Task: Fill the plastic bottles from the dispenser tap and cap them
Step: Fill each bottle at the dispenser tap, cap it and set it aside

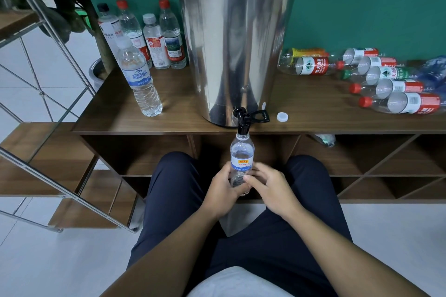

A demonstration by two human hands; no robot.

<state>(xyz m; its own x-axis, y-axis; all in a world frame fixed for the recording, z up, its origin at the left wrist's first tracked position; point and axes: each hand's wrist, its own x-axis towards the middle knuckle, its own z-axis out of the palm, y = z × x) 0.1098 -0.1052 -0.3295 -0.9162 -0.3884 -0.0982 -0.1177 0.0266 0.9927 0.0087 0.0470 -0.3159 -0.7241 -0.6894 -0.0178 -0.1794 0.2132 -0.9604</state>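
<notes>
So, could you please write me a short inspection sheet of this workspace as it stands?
Surface: brown wooden shelf top, cubbies below.
Job's things: steel dispenser; open bottle held under the black tap; loose white cap beside it.
Clutter: five capped bottles standing on the left; a pile of empty bottles lying on the right.
Hands: left hand grips the bottle's base; right hand touches it with thumb and fingers.
Cables: nothing seen.
Surroundings: green wall, metal rack, pale tiled floor.
</notes>
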